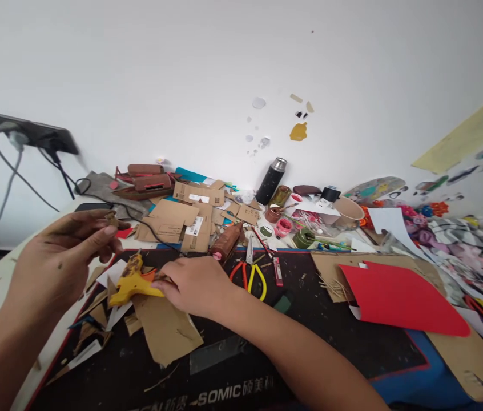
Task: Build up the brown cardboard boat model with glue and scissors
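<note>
My left hand (59, 262) is raised at the left, thumb and fingers pinching a small brown piece (113, 220) that looks like cardboard. Dark smudges mark its fingers. My right hand (201, 285) reaches across the mat, its fingers closed round the rear end of a yellow glue gun (134, 285). The gun's stained nozzle points up and away, and my fingers partly hide its handle. Beneath the gun lies a cardboard strip (166, 331), among cut cardboard scraps (93, 325). Scissors (249, 274) with red and yellow handles lie just beyond my right hand.
Behind stand a black thermos (270, 182), paint jars (283, 227), a brown model boat (153, 185) and stacked cardboard (173, 220). A red sheet (399, 299) lies at the right on cardboard. A power strip (36, 134) with cables hangs at the left, one cable running over the cardboard.
</note>
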`<state>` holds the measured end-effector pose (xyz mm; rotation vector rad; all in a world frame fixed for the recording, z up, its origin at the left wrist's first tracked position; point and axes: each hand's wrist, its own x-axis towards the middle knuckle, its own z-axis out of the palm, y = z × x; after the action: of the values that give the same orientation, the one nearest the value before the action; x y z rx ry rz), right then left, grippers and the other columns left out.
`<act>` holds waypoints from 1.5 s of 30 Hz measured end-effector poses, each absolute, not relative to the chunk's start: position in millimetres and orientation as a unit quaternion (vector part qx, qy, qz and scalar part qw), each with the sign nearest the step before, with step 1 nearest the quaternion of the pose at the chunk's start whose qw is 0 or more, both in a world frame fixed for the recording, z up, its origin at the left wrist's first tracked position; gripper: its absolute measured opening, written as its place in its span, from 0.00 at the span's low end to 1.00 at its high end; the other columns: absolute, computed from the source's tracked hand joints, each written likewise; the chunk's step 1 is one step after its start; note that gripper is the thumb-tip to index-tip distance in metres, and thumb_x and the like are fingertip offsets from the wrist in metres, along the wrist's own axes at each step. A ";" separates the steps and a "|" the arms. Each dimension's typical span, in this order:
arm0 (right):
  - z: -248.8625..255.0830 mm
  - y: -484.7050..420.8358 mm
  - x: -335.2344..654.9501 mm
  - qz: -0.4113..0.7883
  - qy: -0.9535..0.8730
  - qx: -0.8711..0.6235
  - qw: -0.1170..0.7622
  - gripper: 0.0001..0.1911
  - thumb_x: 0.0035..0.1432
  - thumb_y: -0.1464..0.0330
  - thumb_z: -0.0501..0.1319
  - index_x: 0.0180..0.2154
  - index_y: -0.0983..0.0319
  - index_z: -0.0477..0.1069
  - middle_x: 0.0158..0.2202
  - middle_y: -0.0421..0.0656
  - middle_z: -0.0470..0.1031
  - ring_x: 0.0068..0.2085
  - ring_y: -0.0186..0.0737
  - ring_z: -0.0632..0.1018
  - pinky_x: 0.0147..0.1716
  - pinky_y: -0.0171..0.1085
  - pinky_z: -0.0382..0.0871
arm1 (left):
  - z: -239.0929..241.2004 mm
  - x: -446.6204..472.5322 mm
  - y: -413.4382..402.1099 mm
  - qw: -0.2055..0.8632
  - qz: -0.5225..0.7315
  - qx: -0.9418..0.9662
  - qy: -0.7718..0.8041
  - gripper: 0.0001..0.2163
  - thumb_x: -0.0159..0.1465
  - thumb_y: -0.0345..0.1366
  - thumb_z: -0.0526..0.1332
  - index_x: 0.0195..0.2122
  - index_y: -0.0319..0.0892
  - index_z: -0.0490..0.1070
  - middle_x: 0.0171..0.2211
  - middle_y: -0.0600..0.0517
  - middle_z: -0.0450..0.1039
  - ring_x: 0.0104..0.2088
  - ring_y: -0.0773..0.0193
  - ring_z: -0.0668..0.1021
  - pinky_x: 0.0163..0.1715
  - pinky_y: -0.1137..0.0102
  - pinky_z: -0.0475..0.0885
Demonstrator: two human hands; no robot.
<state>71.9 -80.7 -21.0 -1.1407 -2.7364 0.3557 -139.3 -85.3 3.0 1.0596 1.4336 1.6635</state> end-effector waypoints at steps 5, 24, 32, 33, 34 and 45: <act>-27.4 -79.6 132.7 0.195 -0.837 -0.453 0.238 0.16 0.76 0.56 0.62 0.42 0.59 0.83 0.36 0.41 0.87 0.36 0.39 0.83 0.36 0.36 0.68 | 21.9 -111.7 -89.7 0.355 0.603 0.417 0.580 0.14 0.47 0.40 0.77 0.33 0.43 0.79 0.25 0.55 0.78 0.25 0.64 0.75 0.25 0.72 0.71; -36.5 -61.8 261.8 0.097 -0.794 -0.599 0.025 0.13 0.77 0.65 0.60 0.54 0.58 0.80 0.48 0.48 0.87 0.47 0.49 0.86 0.41 0.39 0.69 | 18.1 -44.7 -50.0 0.506 0.526 0.520 0.444 0.16 0.52 0.44 0.81 0.33 0.44 0.79 0.23 0.54 0.77 0.22 0.68 0.74 0.20 0.78 0.67; -35.1 -56.5 265.2 0.089 -0.805 -0.585 -0.042 0.16 0.77 0.67 0.56 0.58 0.59 0.79 0.52 0.51 0.86 0.51 0.51 0.86 0.48 0.41 0.72 | 6.4 -42.6 -48.4 0.539 0.505 0.511 0.440 0.16 0.53 0.45 0.82 0.34 0.44 0.80 0.25 0.53 0.78 0.22 0.69 0.75 0.20 0.78 0.67; -34.6 -56.1 264.3 0.089 -0.807 -0.582 -0.047 0.17 0.77 0.67 0.56 0.59 0.59 0.79 0.53 0.51 0.86 0.51 0.52 0.85 0.49 0.42 0.72 | 4.8 -42.6 -48.5 0.542 0.497 0.513 0.443 0.16 0.54 0.46 0.82 0.34 0.44 0.80 0.24 0.52 0.78 0.22 0.69 0.74 0.20 0.78 0.67; -34.0 -55.7 263.1 0.089 -0.809 -0.579 -0.051 0.17 0.77 0.67 0.55 0.59 0.59 0.78 0.53 0.51 0.86 0.51 0.52 0.85 0.49 0.42 0.73 | 3.5 -42.3 -48.6 0.545 0.491 0.514 0.444 0.16 0.54 0.46 0.82 0.33 0.43 0.80 0.23 0.52 0.78 0.21 0.69 0.74 0.20 0.78 0.66; -35.8 -49.9 258.0 0.082 -0.815 -0.570 -0.073 0.17 0.78 0.66 0.54 0.56 0.60 0.79 0.50 0.52 0.86 0.50 0.52 0.86 0.47 0.42 0.73 | -8.4 -41.4 -47.3 0.592 0.469 0.485 0.442 0.20 0.51 0.49 0.83 0.33 0.43 0.80 0.22 0.52 0.78 0.21 0.67 0.75 0.18 0.76 0.67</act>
<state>258.0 -49.9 -35.8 -1.8778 -2.6845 0.2688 -41.4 -47.3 -8.4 1.1280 1.0284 1.0900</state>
